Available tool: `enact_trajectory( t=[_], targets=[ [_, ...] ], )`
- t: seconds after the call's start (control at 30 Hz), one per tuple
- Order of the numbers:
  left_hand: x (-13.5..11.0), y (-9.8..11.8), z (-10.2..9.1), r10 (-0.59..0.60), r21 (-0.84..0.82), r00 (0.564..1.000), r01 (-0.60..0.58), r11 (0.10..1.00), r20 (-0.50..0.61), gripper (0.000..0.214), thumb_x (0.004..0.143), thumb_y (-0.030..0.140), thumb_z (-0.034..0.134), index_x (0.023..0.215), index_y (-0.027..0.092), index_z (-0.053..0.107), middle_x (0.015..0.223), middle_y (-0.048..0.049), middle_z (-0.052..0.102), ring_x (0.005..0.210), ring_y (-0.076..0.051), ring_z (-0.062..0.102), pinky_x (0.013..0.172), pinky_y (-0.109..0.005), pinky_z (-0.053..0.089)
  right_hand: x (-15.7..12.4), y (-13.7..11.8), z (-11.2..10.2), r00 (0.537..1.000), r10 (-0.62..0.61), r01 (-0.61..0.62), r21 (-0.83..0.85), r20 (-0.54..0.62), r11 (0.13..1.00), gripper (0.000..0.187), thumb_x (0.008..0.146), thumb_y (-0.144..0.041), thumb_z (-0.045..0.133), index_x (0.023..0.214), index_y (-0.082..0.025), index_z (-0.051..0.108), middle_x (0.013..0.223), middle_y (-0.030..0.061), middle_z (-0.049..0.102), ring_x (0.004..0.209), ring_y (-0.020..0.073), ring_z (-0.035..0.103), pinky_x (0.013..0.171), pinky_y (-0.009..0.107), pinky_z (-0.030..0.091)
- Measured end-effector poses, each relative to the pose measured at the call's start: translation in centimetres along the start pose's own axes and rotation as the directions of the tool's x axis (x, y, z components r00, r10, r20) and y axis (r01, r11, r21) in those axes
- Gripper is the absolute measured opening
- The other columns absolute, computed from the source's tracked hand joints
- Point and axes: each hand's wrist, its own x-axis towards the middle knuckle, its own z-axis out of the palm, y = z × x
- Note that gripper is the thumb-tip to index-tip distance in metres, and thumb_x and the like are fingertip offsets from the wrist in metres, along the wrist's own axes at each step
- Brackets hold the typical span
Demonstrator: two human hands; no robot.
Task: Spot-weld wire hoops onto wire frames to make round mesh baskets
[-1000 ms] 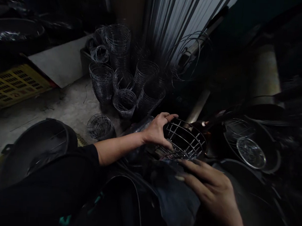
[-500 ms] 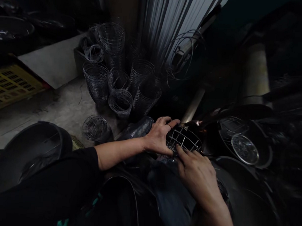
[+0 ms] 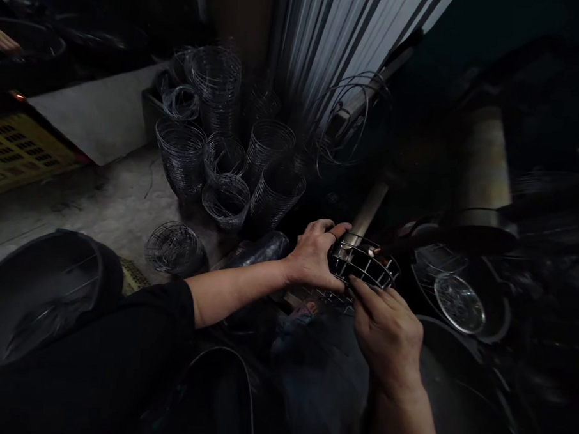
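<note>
A small round wire cage [image 3: 366,266], like a fan guard, sits at the centre of the dim scene against a metal rod or electrode. My left hand [image 3: 316,256] grips its left rim, fingers curled over the top. My right hand [image 3: 387,327] comes up from below and its fingers close on the near rim of the same cage. A small bright spot shows on the cage's top edge.
Stacks of wire rings and coils [image 3: 225,156] stand on the concrete floor behind. A wire basket [image 3: 173,247] lies beside them. A black tub [image 3: 41,289] is at the left, a yellow crate [image 3: 23,154] further back, dark bowls and a shiny disc [image 3: 458,304] at the right. Another person's hand [image 3: 2,38] shows top left.
My right hand has moved up from my lap onto the cage's near rim. The cage has tilted flatter and shifted slightly up and right.
</note>
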Motion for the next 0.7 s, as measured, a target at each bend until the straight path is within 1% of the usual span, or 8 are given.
enact_trajectory(
  t=[0.1,0.2,0.33,0.43,0.57,0.63,0.67,0.7],
  targets=[
    [0.5,0.1,0.2,-0.007,0.001,1.000,0.007,1.000,-0.010,0.111,0.043,0.041,0.082,0.142,0.017,0.041,0.136,-0.0176,0.037,0.131,-0.037,0.036,0.107,-0.056,0.038,0.3,0.4,0.2,1.000,0.002,-0.001,0.006,-0.013,1.000,0.024,0.090,-0.015,0.051,0.099,-0.013,0.073,0.083,0.0079,0.073,0.074,0.0192,0.065,0.073,0.031,0.051],
    [0.5,0.0,0.4,-0.003,0.012,1.000,0.004,1.000,-0.023,0.110,0.041,0.041,0.083,0.141,0.016,0.043,0.133,-0.0171,0.041,0.127,-0.037,0.040,0.106,-0.055,0.039,0.2,0.5,0.3,1.000,0.027,-0.027,0.007,-0.006,1.000,0.025,0.091,-0.018,0.051,0.099,-0.018,0.074,0.084,0.0067,0.074,0.075,0.0185,0.066,0.078,0.032,0.051],
    [1.0,0.0,0.5,-0.026,0.010,0.999,0.027,1.000,-0.027,0.107,0.041,0.041,0.083,0.139,0.021,0.045,0.133,-0.0142,0.040,0.125,-0.036,0.042,0.105,-0.054,0.041,0.5,0.7,0.5,0.997,0.059,-0.059,-0.014,0.044,0.998,0.027,0.091,-0.020,0.050,0.100,-0.017,0.075,0.081,0.0068,0.073,0.072,0.0180,0.064,0.072,0.030,0.051],
    [2.0,0.0,0.5,-0.069,0.022,0.997,0.069,0.997,-0.020,0.105,0.043,0.040,0.082,0.139,0.022,0.044,0.133,-0.0135,0.041,0.125,-0.036,0.042,0.103,-0.054,0.042,1.5,1.5,0.8,0.997,0.073,-0.072,-0.044,0.032,0.996,0.027,0.090,-0.021,0.050,0.100,-0.016,0.075,0.079,0.0077,0.072,0.069,0.0184,0.062,0.068,0.030,0.050],
    [3.1,-0.2,0.7,-0.071,0.044,0.996,0.074,0.996,-0.056,0.103,0.045,0.044,0.081,0.139,0.022,0.045,0.131,-0.0136,0.043,0.123,-0.035,0.044,0.103,-0.054,0.042,2.3,2.6,0.9,0.998,0.060,-0.060,0.048,0.013,0.997,0.026,0.091,-0.021,0.052,0.098,-0.017,0.076,0.083,0.0066,0.074,0.074,0.0184,0.066,0.078,0.030,0.051],
    [3.3,-0.3,0.8,-0.064,0.046,0.996,0.067,0.997,-0.058,0.101,0.046,0.045,0.080,0.138,0.022,0.046,0.132,-0.0134,0.043,0.123,-0.035,0.044,0.102,-0.054,0.042,2.1,2.4,0.6,0.988,0.158,-0.155,0.147,-0.002,0.977,0.024,0.090,-0.026,0.056,0.101,-0.017,0.076,0.087,0.0068,0.074,0.075,0.0185,0.067,0.078,0.030,0.052],
    [3.4,-0.3,0.9,-0.069,0.048,0.996,0.071,0.996,-0.053,0.101,0.045,0.044,0.081,0.138,0.023,0.046,0.132,-0.0133,0.043,0.123,-0.035,0.044,0.102,-0.054,0.043,1.8,2.2,0.3,0.965,0.259,-0.247,0.215,-0.031,0.945,0.024,0.089,-0.029,0.059,0.103,-0.017,0.075,0.089,0.0069,0.074,0.076,0.0187,0.067,0.076,0.030,0.052],
    [3.6,-0.2,0.9,-0.078,0.053,0.996,0.080,0.995,-0.047,0.102,0.044,0.043,0.081,0.138,0.023,0.046,0.133,-0.0133,0.043,0.123,-0.036,0.043,0.102,-0.054,0.043,1.5,1.8,0.0,0.921,0.384,-0.349,0.300,-0.066,0.888,0.026,0.087,-0.031,0.063,0.107,-0.018,0.074,0.093,0.0069,0.074,0.078,0.0190,0.068,0.077,0.031,0.053]
  ],
)
